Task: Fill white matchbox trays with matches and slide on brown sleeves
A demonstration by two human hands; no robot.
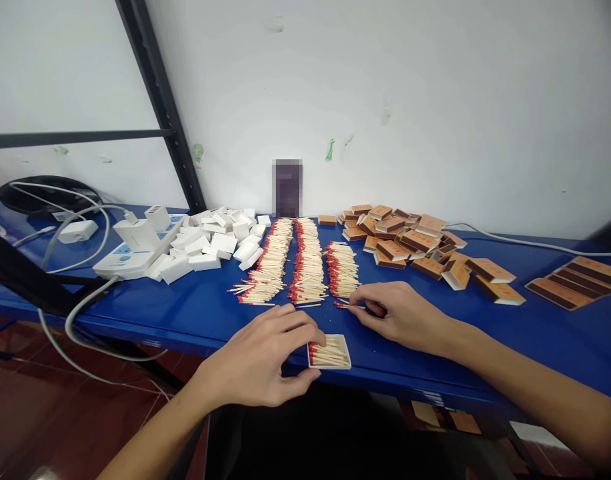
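Near the front edge of the blue table, my left hand (273, 353) grips a white matchbox tray (349, 363) by its left side, fingers over the top and thumb below. Red-tipped matches (328, 353) lie side by side in that tray. To the right, my right hand (398, 313) pinches a few matches (342, 305) at the near end of the shortest match row (341, 267). Two longer rows, the left match row (271, 260) and the middle match row (308, 260), stretch back toward the wall.
White empty trays (210, 240) are heaped at left, beside a power strip (135, 257) with plugs and cables. Brown matchbox sleeves (405, 237) form a pile at right. A flat brown pack (578, 281) lies farther right. A black metal upright (160, 100) stands at back left.
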